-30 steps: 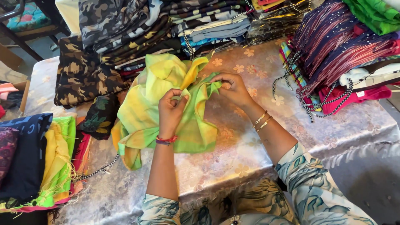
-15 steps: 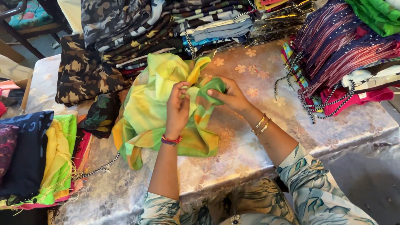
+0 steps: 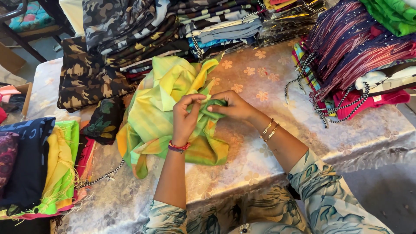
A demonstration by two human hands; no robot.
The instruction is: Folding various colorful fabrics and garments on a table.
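A flower-patterned table [image 3: 260, 160] bears folded fabric stacks [image 3: 130, 34] and a green-yellow cloth [image 3: 151, 117].

Packages: clear glossy plastic wrappers [image 3: 288, 21] at the far edge of the tabletop [image 3: 268, 73], top centre, stacked flat with folded fabric inside; transparent, catching bright highlights. More clear wrapping [image 3: 383, 82] around the pale folded pieces in the right-hand stack, above the pink cloth. Brown cardboard box [image 3: 27, 97] at the left edge, only one wall showing, coloured cloth inside.

Labels: one small white tag [image 3: 377, 98] on the pink folded piece at right.

Signs, screens: none seen.
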